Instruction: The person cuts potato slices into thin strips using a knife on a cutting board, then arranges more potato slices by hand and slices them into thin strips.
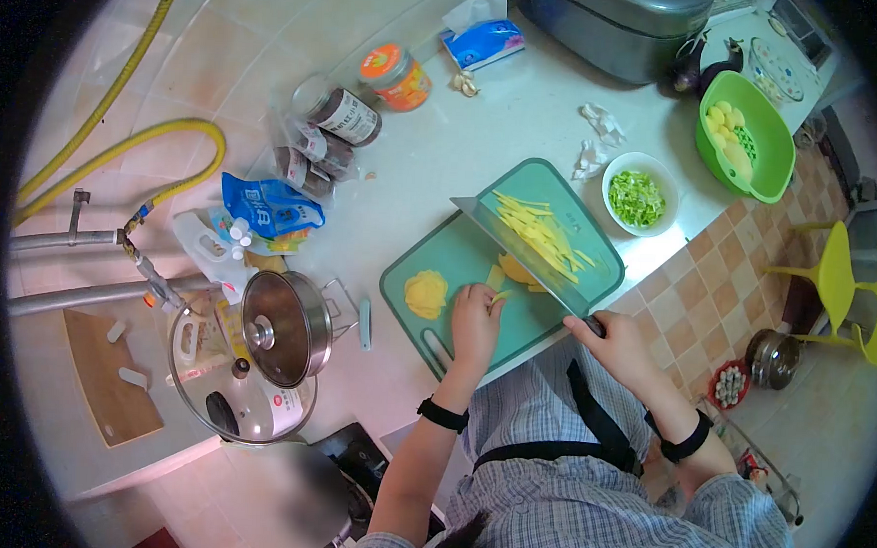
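A green cutting board (542,340) lies on the counter. My right hand (610,343) is closed round the dark handle of a wide-bladed knife (521,258), whose blade crosses the board diagonally. Yellow strips (532,229) lie along the blade's far side. My left hand (477,324) rests on the board with fingers bent over pale yellow pieces (499,276); the fingertips partly hide them. Close to the blade is a larger yellow piece (518,269). A pile of yellow slices (425,294) sits at the board's left.
Right of the board stands a white bowl of chopped greens (639,198), with a green basket (770,141) beyond it. Jars (395,76), a tissue pack (483,44) and a rice cooker (621,29) line the back. A lidded pot (287,329) is at left.
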The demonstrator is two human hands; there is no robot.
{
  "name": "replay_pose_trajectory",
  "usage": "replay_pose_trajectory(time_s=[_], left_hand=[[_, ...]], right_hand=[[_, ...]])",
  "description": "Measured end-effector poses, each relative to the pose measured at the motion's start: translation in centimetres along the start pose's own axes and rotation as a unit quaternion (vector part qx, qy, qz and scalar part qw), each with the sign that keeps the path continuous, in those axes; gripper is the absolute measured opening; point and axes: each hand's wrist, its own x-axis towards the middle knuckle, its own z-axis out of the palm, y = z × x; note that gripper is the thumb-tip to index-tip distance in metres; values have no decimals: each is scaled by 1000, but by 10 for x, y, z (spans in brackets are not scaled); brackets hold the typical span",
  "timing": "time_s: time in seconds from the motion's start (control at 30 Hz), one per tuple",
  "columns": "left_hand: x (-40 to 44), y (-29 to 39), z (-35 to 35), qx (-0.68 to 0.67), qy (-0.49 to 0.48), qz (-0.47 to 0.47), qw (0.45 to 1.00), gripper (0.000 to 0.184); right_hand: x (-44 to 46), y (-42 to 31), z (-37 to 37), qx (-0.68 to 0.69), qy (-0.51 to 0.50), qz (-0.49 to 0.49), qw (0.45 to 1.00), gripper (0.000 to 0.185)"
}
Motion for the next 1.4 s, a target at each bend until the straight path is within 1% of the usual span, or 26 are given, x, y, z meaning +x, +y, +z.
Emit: replay_pose_trajectory(time_s=[0.03, 0.07, 0.13, 0.27, 0.33, 0.37, 0.43, 0.47, 0.53, 0.57, 0.63, 0.67, 0.73, 0.87, 0.97, 1.07, 1.13, 1.17, 1.23, 1.27, 1.33, 1.4], left_hand=[[0, 0, -1, -24, -28, -36, 999, 18], [0, 0, -2, -23, -29, -36, 999, 18], [4, 7, -8, -77, 31, -58, 995, 15], [15, 8, -11, -34, 63, -48, 996, 13], [17, 1, -6, 64, 54, 3, 997, 17], [16, -2, -2, 64, 54, 3, 996, 17], [13, 4, 2, 52, 16, -49, 997, 22], [13, 6, 3, 52, 15, -48, 997, 22], [10, 7, 4, 1, 20, -72, 997, 26], [9, 6, 3, 2, 20, -72, 997, 26], [8, 3, 1, 19, 33, -36, 999, 29], [9, 2, 1, 19, 33, -36, 999, 29], [10, 2, -1, 51, 18, 14, 998, 30], [14, 0, -1, 41, 6, 12, 999, 30], [15, -1, -1, 47, 1, -8, 999, 30], [15, -5, -2, 9, -24, -29, 999, 27], [17, -10, -4, -111, -40, -70, 991, 23], [17, -16, -5, -112, -40, -70, 990, 23], [17, -25, -8, -143, -100, -97, 980, 26], [15, -27, -6, -143, -99, -97, 980, 26], [14, -19, -8, -90, -85, -65, 990, 20], [14, -16, -10, -113, -68, -55, 990, 20]], right_hand=[[0, 0, 0, 10, 3, -5, 1000, 54], [0, 0, 0, 11, 3, -5, 1000, 54], [1, 0, 0, 10, 1, 2, 1000, 54], [3, 4, 1, 14, 6, -7, 1000, 55], [4, 6, 2, -11, -1, 6, 1000, 57], [4, 6, 1, -12, -1, 6, 1000, 57], [4, 5, 1, -8, -10, 10, 1000, 58], [4, 6, 0, -8, -9, 11, 1000, 58], [3, 6, 1, 4, -8, 6, 1000, 58], [3, 6, 1, 5, -9, 6, 1000, 58], [4, 5, 1, 13, -6, -3, 1000, 57], [4, 5, 2, 13, -7, -3, 1000, 57], [5, 5, 2, 13, -6, -4, 1000, 57], [4, 0, 1, 16, -1, -17, 1000, 57], [4, 0, 1, 7, -9, -2, 1000, 57], [4, 0, 1, 13, -2, -13, 1000, 57], [4, -1, 0, 3, -7, -6, 1000, 57], [4, 0, 0, 3, -6, -6, 1000, 57], [3, 0, 1, 13, 0, -14, 1000, 57], [3, 0, 1, 13, 0, -15, 1000, 57], [1, -3, 0, 32, 6, -28, 999, 58], [1, -2, 0, 16, -5, -8, 1000, 58]])
